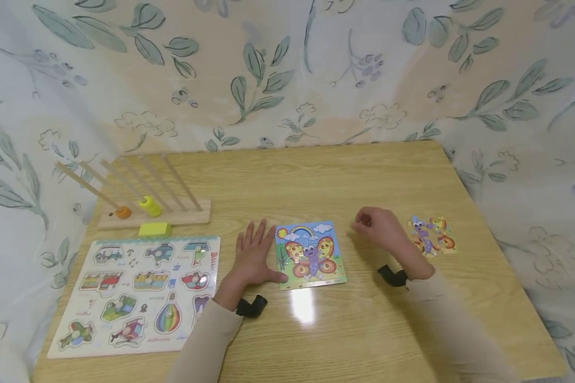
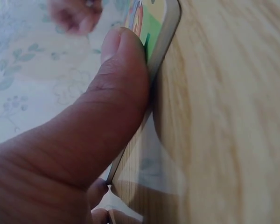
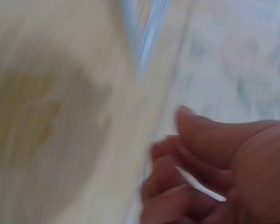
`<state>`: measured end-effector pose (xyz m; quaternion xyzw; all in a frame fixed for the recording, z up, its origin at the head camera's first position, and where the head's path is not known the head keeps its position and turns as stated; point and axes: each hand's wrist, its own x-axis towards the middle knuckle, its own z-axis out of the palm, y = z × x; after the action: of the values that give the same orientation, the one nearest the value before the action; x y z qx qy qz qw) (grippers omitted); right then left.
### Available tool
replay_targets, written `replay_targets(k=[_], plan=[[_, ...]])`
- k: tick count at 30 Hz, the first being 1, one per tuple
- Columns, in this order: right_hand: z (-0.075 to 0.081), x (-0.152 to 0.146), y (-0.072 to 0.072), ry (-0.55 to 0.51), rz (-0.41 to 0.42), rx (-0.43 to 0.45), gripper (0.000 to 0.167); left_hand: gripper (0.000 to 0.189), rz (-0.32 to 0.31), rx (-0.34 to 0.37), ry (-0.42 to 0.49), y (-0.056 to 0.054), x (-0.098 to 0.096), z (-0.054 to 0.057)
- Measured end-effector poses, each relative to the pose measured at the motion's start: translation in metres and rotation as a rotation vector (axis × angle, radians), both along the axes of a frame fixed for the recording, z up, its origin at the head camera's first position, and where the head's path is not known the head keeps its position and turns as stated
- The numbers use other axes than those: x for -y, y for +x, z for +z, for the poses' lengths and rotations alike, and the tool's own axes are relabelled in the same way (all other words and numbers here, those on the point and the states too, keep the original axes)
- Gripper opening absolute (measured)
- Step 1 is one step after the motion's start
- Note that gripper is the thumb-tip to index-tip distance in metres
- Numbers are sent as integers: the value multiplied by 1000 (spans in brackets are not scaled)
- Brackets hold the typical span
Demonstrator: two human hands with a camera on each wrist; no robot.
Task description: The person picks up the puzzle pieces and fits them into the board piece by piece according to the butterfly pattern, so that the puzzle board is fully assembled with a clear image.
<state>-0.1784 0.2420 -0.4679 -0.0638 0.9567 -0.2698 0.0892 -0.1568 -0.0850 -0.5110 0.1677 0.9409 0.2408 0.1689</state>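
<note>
On your bench, the vehicle board lies to your left, with the wooden peg rack standing behind it. Your butterfly puzzle lies flat mid-bench, your left hand spread wide at its left edge, thumb touching the near corner. Your right hand hovers right of the puzzle, fingers curled in, though you cannot tell whether it holds anything, and beside its wrist lie small colourful pieces.

On our table we have, left to right, the vehicle puzzle, butterfly puzzle and puzzle pieces; the bead stand sits behind the vehicle puzzle.
</note>
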Motion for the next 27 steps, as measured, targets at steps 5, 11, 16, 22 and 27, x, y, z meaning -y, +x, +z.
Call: replay_targets(k=[5,11,16,22,27], plan=[[12,-79,6,151,-70,94,38,126,7,6,7,1,1,-1],[10,-111,16,101,-26,216,46,126,0,3,3,1,0,-3],[0,-109,25,92,79,186,52,125,10,7,-1,1,1,-3],[-17,-106,40,154,102,34,43,124,6,2,10,2,1,-1],[-22,-102,45,126,71,-24,34,124,-5,-6,19,1,0,0]])
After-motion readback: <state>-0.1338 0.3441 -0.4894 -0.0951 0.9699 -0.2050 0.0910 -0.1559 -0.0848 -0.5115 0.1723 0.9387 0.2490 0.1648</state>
